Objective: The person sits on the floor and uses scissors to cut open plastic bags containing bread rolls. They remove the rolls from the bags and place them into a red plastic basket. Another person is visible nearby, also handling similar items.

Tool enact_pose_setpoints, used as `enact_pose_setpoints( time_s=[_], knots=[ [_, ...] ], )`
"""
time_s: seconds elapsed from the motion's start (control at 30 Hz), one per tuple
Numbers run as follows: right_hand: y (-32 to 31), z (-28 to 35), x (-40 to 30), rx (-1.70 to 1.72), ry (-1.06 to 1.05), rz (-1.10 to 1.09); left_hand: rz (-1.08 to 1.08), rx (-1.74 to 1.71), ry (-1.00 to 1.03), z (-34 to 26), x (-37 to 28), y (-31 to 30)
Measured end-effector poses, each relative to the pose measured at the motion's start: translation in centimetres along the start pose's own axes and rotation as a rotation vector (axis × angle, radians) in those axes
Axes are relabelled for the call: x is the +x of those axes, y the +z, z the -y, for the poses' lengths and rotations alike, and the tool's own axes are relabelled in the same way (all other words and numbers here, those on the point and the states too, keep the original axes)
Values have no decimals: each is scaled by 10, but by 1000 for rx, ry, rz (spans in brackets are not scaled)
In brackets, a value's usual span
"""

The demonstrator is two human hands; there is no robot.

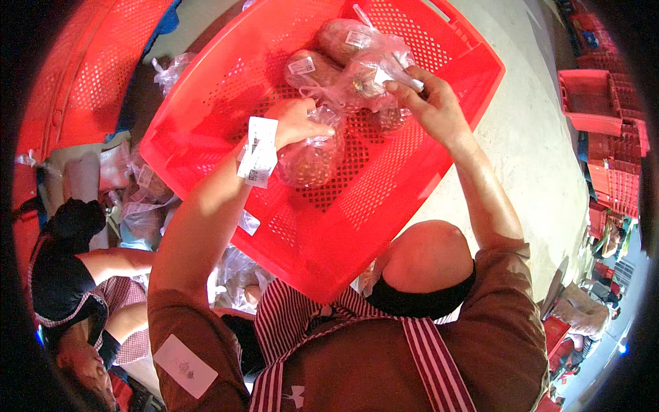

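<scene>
A red perforated plastic crate (pixel 381 201) lies before me, holding several clear plastic bags of brownish produce. My left hand (pixel 296 123) grips the top of a bag of produce (pixel 309 165) low in the crate. My right hand (pixel 432 103) pinches the gathered plastic of another bag (pixel 363 77) at the crate's right side. Two bags with white labels, one at the top (pixel 340 41) and one at the left (pixel 309 69), lie against it. Labels bearing writing are stuck on my left wrist (pixel 257 152). What exactly the produce is, I cannot tell.
At the left a person in a checked apron (pixel 67 278) sits by more bagged produce (pixel 141 216). A large red crate (pixel 98 67) stands at the upper left. Stacks of red crates (pixel 589 103) line the far right, beyond the pale floor (pixel 520 154). More people are farther off at the lower right.
</scene>
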State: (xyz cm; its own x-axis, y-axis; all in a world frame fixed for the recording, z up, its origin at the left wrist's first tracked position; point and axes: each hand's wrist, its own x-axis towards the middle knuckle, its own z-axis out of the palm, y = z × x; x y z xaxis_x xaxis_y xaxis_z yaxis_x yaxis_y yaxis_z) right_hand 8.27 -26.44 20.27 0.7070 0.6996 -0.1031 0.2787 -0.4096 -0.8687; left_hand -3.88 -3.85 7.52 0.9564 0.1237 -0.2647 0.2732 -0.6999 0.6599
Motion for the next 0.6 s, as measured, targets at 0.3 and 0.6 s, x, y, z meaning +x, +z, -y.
enact_pose_setpoints(
  time_s=[0.3,0.6],
  knots=[
    [14,-10,3,-104,-44,-47,25,-521,-240,15,-11,6],
    [-24,5,-16,-32,-271,-127,270,-1053,-149,-16,-1,25]
  ],
)
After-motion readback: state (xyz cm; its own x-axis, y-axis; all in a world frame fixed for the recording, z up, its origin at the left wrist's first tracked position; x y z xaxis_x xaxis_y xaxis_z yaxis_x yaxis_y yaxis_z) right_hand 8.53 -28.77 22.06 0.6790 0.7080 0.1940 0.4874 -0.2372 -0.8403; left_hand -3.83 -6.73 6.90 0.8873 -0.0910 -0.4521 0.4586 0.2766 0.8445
